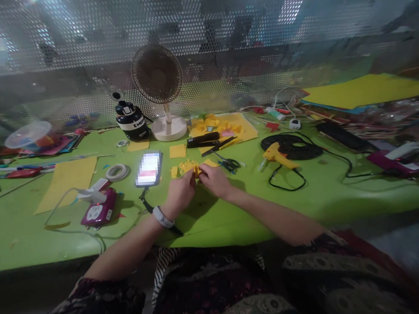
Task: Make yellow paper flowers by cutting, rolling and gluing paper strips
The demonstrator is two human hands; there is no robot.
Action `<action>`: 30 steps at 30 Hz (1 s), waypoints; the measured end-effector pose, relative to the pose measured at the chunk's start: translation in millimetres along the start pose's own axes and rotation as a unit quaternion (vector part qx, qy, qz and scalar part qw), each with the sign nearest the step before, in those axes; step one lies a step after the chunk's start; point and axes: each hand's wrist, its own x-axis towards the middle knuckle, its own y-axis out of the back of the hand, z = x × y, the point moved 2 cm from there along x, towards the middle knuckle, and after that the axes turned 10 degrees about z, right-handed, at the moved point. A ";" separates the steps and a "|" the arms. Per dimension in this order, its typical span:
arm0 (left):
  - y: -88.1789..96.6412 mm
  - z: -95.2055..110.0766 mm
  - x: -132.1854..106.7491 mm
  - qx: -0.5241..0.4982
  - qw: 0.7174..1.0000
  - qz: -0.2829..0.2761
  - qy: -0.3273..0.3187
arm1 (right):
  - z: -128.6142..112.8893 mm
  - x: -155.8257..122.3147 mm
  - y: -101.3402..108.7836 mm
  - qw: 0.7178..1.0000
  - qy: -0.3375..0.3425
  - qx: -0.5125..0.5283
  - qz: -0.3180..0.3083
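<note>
Curled yellow paper pieces (212,120) are already lying upper-centre; mid-frame, the left hand (181,191) and right hand (215,180) are pinching crinkled yellow paper (188,167) together, seemingly unfinished.

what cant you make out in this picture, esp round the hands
Head view: the pinched part of the yellow paper, covered by the left hand and right hand.
Head view: the phone screen, unreadable because it is pixelated.
Head view: the fan blades, too blurred behind the guard to tell whether they spin.
Head view: the full bottle lettering, small and curving out of sight.
</note>
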 end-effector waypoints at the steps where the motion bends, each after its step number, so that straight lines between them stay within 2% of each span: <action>1: 0.1 -0.6 -1.1 -0.009 1.000 0.001 0.002 | -1.3 -0.5 -0.2 1.000 0.004 -0.013 -0.003; 6: 0.4 3.0 -7.6 -0.011 1.000 -0.028 -0.004 | -5.9 -6.3 -6.0 0.998 -0.005 -0.047 -0.040; 10: 0.3 10.6 -15.7 -0.005 0.999 -0.037 -0.003 | -5.9 -10.2 -7.3 0.997 0.012 0.016 -0.073; 14: -5.8 8.7 -20.9 -0.033 0.996 -0.012 -0.082 | -8.7 -13.0 1.2 0.978 0.037 0.151 -0.140; 18: -18.4 -0.7 -22.1 -0.044 0.991 0.012 -0.126 | -13.5 -19.0 5.8 0.963 0.013 0.178 -0.201; 21: -23.9 -2.4 -23.6 -0.064 0.985 0.007 -0.162 | -15.6 -23.7 2.5 0.964 0.050 0.159 -0.208; 26: -22.5 -1.8 -24.1 -0.102 0.976 -0.021 -0.190 | -15.4 -27.7 -3.7 0.970 0.113 0.118 -0.182; 30: -19.7 -0.2 -23.2 -0.157 0.970 -0.026 -0.184 | -18.0 -29.1 -4.2 0.972 0.113 0.115 -0.173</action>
